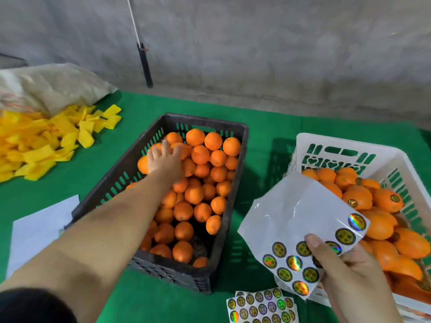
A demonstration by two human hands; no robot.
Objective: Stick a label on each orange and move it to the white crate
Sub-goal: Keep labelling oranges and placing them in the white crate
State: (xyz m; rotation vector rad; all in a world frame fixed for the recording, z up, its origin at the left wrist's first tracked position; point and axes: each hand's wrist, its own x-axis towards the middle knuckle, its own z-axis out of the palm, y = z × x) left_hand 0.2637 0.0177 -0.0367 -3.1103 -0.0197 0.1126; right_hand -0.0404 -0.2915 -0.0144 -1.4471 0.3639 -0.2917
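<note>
A black crate (235, 183) in the middle holds several unlabelled oranges (200, 155). My left hand (166, 162) reaches into its far left corner, fingers spread over the oranges there. A white crate (345, 141) at the right holds several oranges (387, 199) bearing round shiny labels. My right hand (347, 273) holds a partly peeled label sheet (300, 217) in front of the white crate, thumb pressed on it; several round holographic labels (293, 262) remain on its lower part.
More label sheets (261, 306) lie on the green table (149, 306) near the front edge. A white paper (42, 227) lies at the left. A heap of yellow foam sleeves (46, 141) and a sack (51, 87) fill the far left. A grey wall stands behind.
</note>
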